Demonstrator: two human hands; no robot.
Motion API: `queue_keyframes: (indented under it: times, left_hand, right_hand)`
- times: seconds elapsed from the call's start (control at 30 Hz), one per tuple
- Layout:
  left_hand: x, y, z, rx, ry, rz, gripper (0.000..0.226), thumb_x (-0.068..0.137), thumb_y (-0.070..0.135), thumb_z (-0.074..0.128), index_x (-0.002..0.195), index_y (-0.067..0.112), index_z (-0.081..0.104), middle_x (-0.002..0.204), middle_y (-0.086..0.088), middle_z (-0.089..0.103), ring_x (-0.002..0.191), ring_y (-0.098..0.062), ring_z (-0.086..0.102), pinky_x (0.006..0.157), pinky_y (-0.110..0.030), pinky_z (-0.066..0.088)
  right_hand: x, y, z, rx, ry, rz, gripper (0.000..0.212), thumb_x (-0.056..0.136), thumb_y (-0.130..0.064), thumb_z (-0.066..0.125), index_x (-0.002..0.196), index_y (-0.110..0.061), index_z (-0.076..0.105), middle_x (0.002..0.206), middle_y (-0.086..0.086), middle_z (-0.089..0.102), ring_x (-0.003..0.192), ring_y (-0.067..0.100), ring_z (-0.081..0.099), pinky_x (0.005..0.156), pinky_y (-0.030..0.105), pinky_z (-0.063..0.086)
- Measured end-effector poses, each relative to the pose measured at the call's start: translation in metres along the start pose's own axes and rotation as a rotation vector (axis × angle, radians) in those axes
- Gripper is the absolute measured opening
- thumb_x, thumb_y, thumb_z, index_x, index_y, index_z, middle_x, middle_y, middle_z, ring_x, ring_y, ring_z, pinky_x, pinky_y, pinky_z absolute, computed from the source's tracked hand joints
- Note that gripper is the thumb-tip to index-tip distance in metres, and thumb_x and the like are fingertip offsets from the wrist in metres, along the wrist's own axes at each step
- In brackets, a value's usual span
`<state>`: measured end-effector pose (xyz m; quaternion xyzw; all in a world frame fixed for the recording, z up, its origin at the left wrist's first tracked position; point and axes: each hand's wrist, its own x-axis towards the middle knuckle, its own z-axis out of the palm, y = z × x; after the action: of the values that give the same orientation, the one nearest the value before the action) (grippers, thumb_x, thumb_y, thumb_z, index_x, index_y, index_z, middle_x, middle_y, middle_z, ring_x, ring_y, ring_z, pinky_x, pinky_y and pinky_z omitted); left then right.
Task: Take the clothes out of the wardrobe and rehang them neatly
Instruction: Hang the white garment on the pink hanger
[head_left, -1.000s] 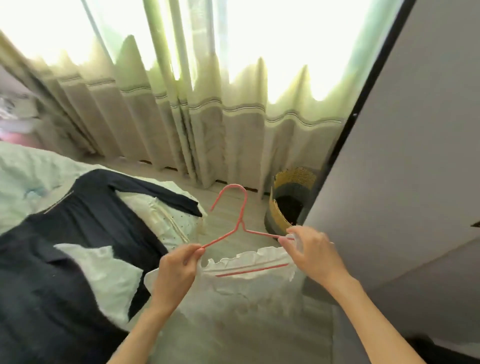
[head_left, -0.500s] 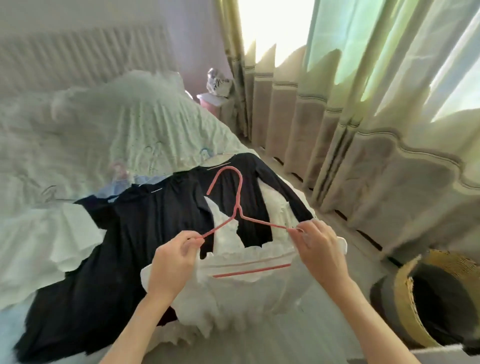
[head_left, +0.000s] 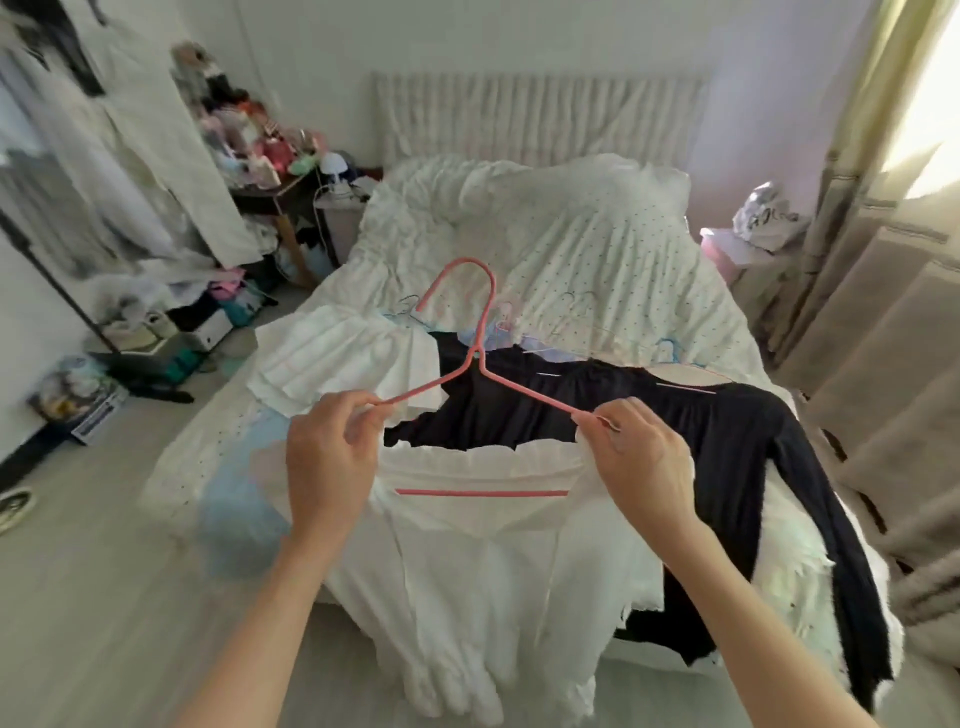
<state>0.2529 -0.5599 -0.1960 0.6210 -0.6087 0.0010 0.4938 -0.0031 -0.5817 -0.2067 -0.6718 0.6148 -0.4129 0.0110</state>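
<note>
Head view shows two hands holding one pink wire hanger (head_left: 480, 364) above the foot of the bed (head_left: 571, 249). One white garment (head_left: 483, 545) hangs from the hanger in front of the bed. Left hand (head_left: 332, 457) pinches the hanger's left shoulder; right hand (head_left: 639, 457) pinches the right shoulder together with the ruffled neckline. One dark garment (head_left: 727, 441) lies spread on the bed, and one white pleated piece (head_left: 337, 364) lies beside it.

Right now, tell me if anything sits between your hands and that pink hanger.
Nothing does. The left hand pinches one shoulder of the pink hanger, the right hand the other, along with the white garment draped on it.
</note>
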Motion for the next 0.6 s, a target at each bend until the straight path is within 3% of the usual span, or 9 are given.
queue_keyframes:
  times: [0.13,0.2,0.3,0.4,0.47,0.6]
  left_hand:
    - [0.046,-0.023,-0.018,0.070,0.130,0.037,0.014,0.083,0.020,0.063,0.087,0.007,0.066,0.081,0.005,0.061,0.072,-0.023,0.061,0.071,-0.050,0.049]
    - [0.074,-0.035,-0.019,0.117,0.186,0.044,0.015,0.083,0.019,0.064,0.087,0.005,0.067,0.081,-0.004,0.065,0.073,-0.023,0.059,0.078,-0.037,0.041]
    - [0.120,-0.055,-0.013,0.139,0.219,0.087,0.014,0.082,0.020,0.064,0.086,0.006,0.067,0.081,-0.007,0.067,0.076,-0.013,0.053,0.075,-0.026,0.027]
    - [0.169,-0.075,-0.005,0.088,0.203,0.142,0.016,0.082,0.022,0.063,0.085,0.007,0.067,0.080,-0.005,0.067,0.075,-0.015,0.056,0.077,-0.034,0.036]
    - [0.201,-0.086,0.002,0.056,0.193,0.191,0.021,0.083,0.027,0.060,0.085,0.007,0.067,0.079,-0.005,0.066,0.073,-0.018,0.057,0.074,-0.045,0.045]
    - [0.257,-0.096,0.035,-0.041,0.157,0.244,0.027,0.085,0.032,0.058,0.085,0.007,0.067,0.080,-0.003,0.067,0.073,-0.021,0.060,0.071,-0.053,0.048]
  right_hand:
    - [0.044,-0.038,0.033,0.083,0.000,-0.039,0.020,0.083,-0.025,0.069,0.071,-0.009,0.065,0.071,0.002,0.063,0.057,0.025,0.056,0.053,0.026,0.034]
    - [0.068,-0.052,0.049,0.113,-0.011,-0.043,0.023,0.084,-0.028,0.067,0.071,-0.009,0.064,0.071,0.002,0.063,0.058,0.026,0.056,0.052,0.027,0.034]
    - [0.103,-0.066,0.075,0.153,-0.023,-0.042,0.029,0.086,-0.035,0.062,0.074,-0.008,0.063,0.073,-0.001,0.061,0.060,0.021,0.052,0.052,0.028,0.034]
    - [0.139,-0.078,0.099,0.153,0.002,-0.006,0.027,0.088,-0.034,0.060,0.077,-0.010,0.062,0.075,-0.010,0.053,0.063,0.015,0.047,0.049,0.024,0.028]
    - [0.161,-0.082,0.112,0.146,0.023,0.006,0.026,0.089,-0.034,0.059,0.076,-0.011,0.062,0.071,-0.010,0.051,0.061,0.016,0.048,0.050,0.026,0.031]
    - [0.206,-0.076,0.126,0.132,0.085,0.036,0.027,0.088,-0.035,0.060,0.076,-0.010,0.063,0.071,-0.009,0.052,0.062,0.018,0.050,0.056,0.028,0.034]
